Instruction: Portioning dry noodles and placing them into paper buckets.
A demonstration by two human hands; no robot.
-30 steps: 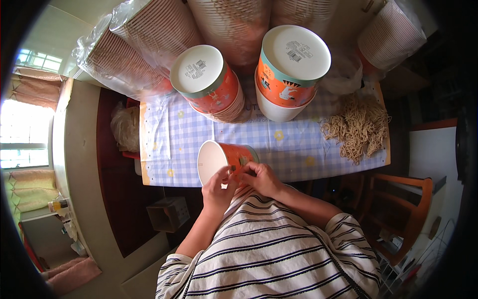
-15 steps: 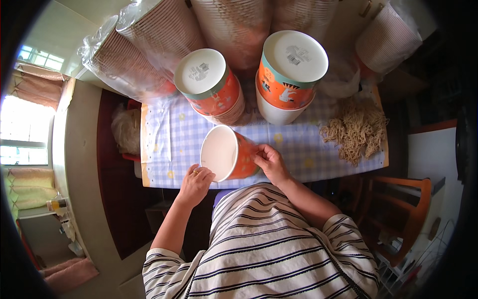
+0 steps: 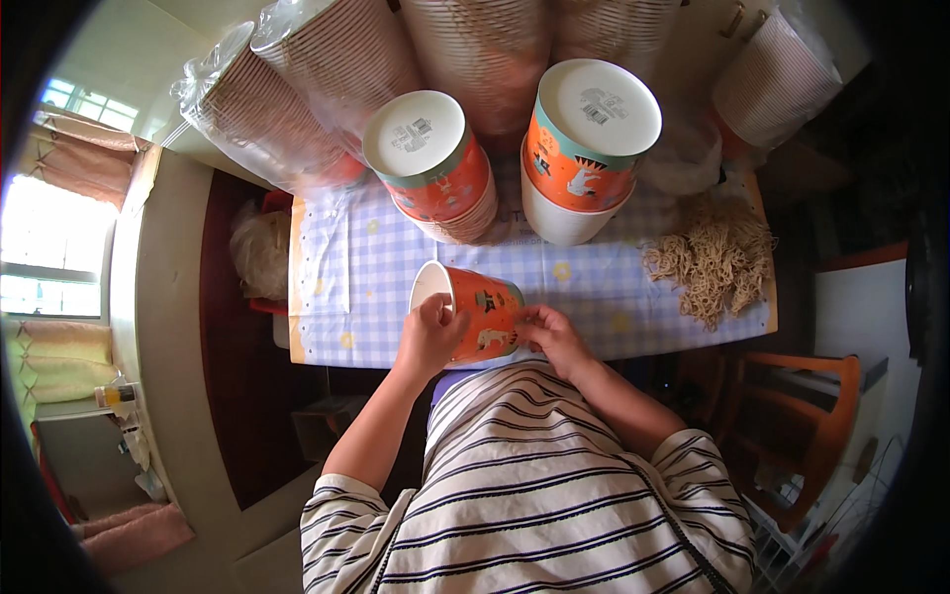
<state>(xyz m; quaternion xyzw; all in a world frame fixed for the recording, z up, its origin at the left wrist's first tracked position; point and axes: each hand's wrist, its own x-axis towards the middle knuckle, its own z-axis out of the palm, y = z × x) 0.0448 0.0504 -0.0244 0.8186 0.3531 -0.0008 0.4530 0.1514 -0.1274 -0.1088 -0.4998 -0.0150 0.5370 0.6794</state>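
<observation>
An orange paper bucket (image 3: 487,297) with animal prints lies tipped on its side near the front edge of the table, its white mouth turned left. My left hand (image 3: 427,339) is closed on its rim, the thumb side over the printed wall. At the base end, my right hand (image 3: 556,342) grips with bent fingers; their tips are partly hidden against the bucket. Behind it stand two upside-down stacks of the same buckets, a left stack (image 3: 440,193) and a taller right stack (image 3: 579,178).
Tall bagged stacks of buckets (image 3: 341,74) line the back of the table. A tangled heap of beige strings (image 3: 712,257) lies on the right of the checked tablecloth (image 3: 371,282). A wooden chair (image 3: 792,436) stands at the lower right, a window (image 3: 54,247) at the left.
The bucket has turned so that its mouth faces further left and more of its printed side shows. My left hand has moved right and up along the rim; my right hand has shifted slightly right.
</observation>
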